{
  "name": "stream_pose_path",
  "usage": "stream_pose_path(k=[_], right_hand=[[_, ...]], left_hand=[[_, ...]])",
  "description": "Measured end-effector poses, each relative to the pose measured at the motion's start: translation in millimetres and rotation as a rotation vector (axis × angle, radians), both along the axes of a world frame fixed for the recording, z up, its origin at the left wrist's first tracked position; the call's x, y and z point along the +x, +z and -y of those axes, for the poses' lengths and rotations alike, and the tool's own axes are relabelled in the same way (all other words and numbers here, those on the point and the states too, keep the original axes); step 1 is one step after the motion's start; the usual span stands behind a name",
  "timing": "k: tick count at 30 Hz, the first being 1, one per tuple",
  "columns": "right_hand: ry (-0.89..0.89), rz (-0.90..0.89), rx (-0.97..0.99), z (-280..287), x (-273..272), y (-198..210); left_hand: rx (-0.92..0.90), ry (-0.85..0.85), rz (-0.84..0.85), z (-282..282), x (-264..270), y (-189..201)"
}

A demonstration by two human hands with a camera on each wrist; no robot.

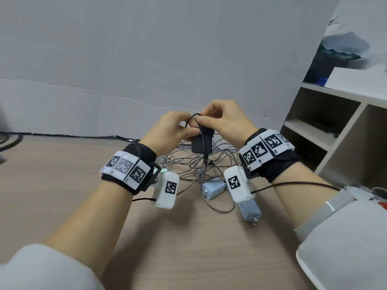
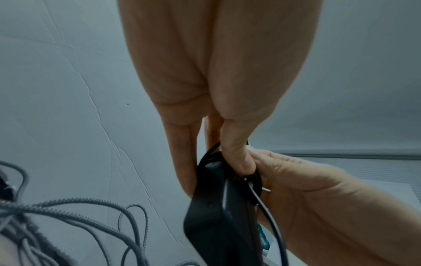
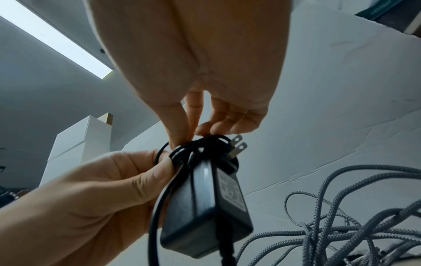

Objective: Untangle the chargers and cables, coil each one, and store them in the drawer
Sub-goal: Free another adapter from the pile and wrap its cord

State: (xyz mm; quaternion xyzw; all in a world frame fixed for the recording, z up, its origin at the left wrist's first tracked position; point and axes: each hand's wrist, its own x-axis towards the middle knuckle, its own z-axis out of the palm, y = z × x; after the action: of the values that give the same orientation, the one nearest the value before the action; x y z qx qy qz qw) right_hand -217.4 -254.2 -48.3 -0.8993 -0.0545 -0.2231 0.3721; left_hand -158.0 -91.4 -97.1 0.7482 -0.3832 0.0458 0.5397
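While my left hand (image 1: pixel 170 130) grips the black rectangular plastic charger (image 1: pixel 200 143) above the table, body hanging lengthwise below, my right hand (image 1: pixel 222 120) pinches its thin black cord (image 3: pixel 205 145) looped at the pronged top.

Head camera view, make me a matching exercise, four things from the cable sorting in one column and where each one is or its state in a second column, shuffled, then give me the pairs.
Things:
1. black charger
2. grey braided cables
3. pale blue charger
4. shelf unit

Places or states:
A. lying in a tangle on the table
B. held up by the left hand and right hand, its thin black cable wound round it
C. standing at the right edge of the table
D. lying on the table between the two wrists

Pairs: 1-B, 2-A, 3-D, 4-C
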Motion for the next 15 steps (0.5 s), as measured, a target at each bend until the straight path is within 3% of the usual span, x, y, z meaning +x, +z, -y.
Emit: stream_pose_path(k=[11, 15], right_hand=[[-0.051, -0.135, -0.239, -1, 4, 3], [-0.037, -0.145, -0.191, 3, 3, -3]], left_hand=[[-0.029, -0.025, -0.106, 9, 1, -10], [-0.058, -0.016, -0.171, 7, 0, -11]])
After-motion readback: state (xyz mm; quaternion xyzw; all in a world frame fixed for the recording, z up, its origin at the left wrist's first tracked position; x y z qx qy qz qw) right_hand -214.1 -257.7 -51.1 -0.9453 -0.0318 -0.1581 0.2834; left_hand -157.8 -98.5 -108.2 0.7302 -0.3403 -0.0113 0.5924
